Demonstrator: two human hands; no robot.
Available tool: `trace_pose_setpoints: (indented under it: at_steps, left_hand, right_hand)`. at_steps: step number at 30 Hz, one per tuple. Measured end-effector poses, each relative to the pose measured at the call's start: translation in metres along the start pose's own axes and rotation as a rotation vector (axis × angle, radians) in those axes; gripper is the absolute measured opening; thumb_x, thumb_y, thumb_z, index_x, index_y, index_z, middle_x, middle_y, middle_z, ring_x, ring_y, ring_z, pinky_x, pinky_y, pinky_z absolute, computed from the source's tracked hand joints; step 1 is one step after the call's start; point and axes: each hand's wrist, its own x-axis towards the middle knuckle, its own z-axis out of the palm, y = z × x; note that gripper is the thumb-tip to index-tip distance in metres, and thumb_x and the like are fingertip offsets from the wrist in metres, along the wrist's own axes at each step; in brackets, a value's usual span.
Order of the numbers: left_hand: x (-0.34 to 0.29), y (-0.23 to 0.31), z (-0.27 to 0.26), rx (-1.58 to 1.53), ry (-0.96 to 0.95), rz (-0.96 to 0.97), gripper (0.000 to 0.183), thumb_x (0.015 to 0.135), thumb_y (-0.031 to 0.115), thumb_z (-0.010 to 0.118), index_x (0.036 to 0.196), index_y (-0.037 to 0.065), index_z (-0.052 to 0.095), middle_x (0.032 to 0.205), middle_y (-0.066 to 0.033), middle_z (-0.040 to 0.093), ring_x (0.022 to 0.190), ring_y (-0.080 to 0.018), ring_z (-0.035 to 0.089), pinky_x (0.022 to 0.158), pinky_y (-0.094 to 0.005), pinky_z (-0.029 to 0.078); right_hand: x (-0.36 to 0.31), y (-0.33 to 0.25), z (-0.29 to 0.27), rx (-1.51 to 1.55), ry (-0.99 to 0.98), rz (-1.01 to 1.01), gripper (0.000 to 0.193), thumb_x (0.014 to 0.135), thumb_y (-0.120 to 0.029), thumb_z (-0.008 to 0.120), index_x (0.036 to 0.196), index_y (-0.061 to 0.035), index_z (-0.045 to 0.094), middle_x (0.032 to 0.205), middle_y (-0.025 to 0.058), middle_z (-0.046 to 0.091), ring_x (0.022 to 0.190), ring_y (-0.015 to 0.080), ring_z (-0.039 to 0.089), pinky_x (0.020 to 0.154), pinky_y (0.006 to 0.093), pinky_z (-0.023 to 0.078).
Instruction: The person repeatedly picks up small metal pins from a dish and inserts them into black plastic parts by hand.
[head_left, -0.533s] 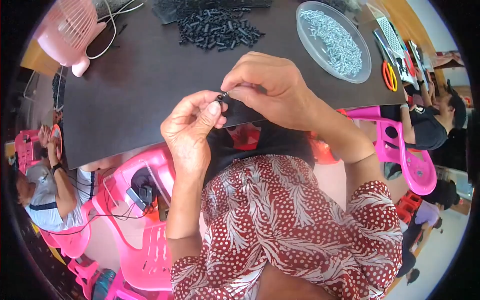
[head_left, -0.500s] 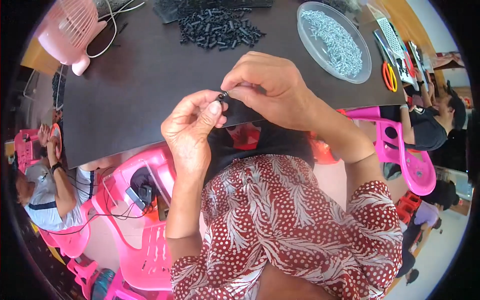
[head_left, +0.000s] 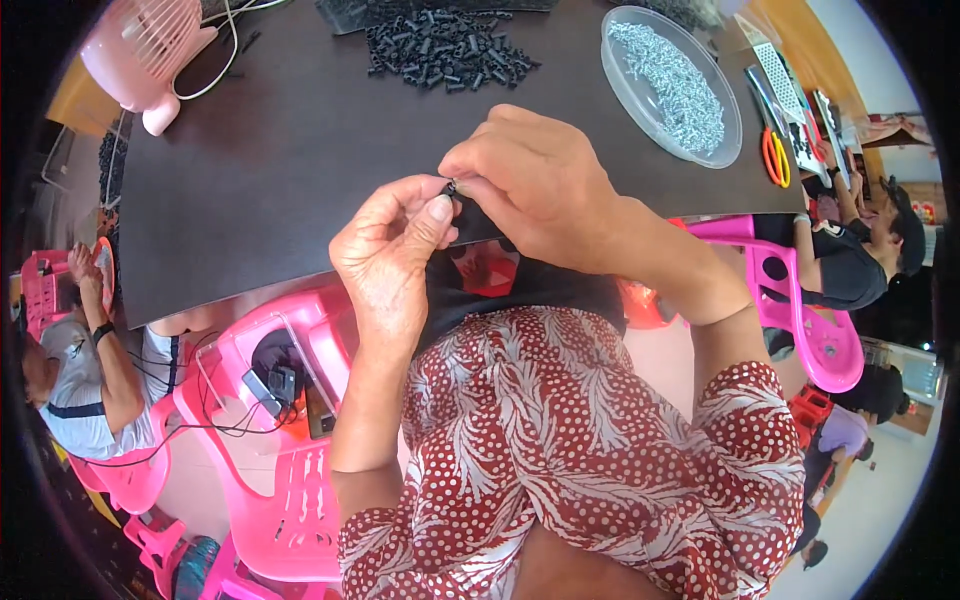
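My left hand (head_left: 385, 250) pinches a small black plastic part (head_left: 449, 188) between thumb and fingers, just above the table's near edge. My right hand (head_left: 545, 180) meets it from the right, with thumb and forefinger pressed together at the top of the part. Whatever sits between those right fingertips is too small and covered to make out. Beyond both hands lies a heap of similar short black tubular parts (head_left: 450, 52). Silvery screws (head_left: 680, 90) fill a round clear plastic dish (head_left: 625, 95) at the far right of the table.
The dark table (head_left: 250, 180) spans the space ahead. A pink fan (head_left: 140, 50) with a white cord stands far left. Orange-handled scissors (head_left: 775, 157) lie near the right edge. Pink chairs (head_left: 290, 500) flank me, and people sit at both sides.
Both hands stay together at the black part, with only slight finger shifts. The whole view has tilted a little. The person on the right has turned their head.
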Motion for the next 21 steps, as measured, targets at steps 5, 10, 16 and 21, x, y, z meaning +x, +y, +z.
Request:
trace_pose_setpoints:
  at_steps: [5,10,16,21]
  left_hand:
    - [0.003,0.000,-0.003,-0.093,-0.019,-0.056,0.014,0.080,-0.003,0.062,0.094,-0.005,0.063,0.078,-0.0083,0.063,0.067,-0.0107,0.059,0.056,-0.0200,0.048]
    - [0.004,0.000,0.000,-0.122,0.007,-0.049,0.015,0.077,-0.008,0.059,0.092,-0.006,0.063,0.080,-0.0083,0.064,0.069,-0.0104,0.058,0.061,-0.0203,0.047]
    - [0.002,-0.002,0.004,-0.120,0.090,0.024,0.019,0.078,-0.010,0.057,0.095,-0.005,0.062,0.081,-0.0087,0.064,0.070,-0.0125,0.059,0.066,-0.0222,0.048]
    - [0.004,0.006,-0.006,-0.127,0.009,-0.001,0.012,0.081,-0.001,0.061,0.093,-0.004,0.062,0.077,-0.0108,0.064,0.061,-0.0126,0.058,0.055,-0.0222,0.048]
  right_hand:
    - [-0.006,-0.001,0.009,-0.114,0.064,-0.116,0.022,0.060,-0.007,0.064,0.079,-0.0056,0.053,0.068,0.0061,0.053,0.065,0.0253,0.051,0.057,0.0356,0.043]
    - [-0.013,-0.019,0.008,-0.275,-0.058,-0.206,0.043,0.060,-0.009,0.063,0.099,0.0066,0.056,0.084,0.0154,0.058,0.066,0.0246,0.054,0.055,0.0335,0.042]
    - [-0.020,-0.026,0.014,-0.384,-0.026,-0.279,0.050,0.063,-0.009,0.059,0.108,0.0126,0.052,0.097,0.0270,0.056,0.069,0.0271,0.053,0.057,0.0334,0.042]
    - [-0.005,0.012,-0.001,-0.301,0.078,-0.057,0.025,0.068,-0.002,0.061,0.093,-0.0023,0.059,0.078,0.0091,0.060,0.066,0.0270,0.055,0.058,0.0344,0.045]
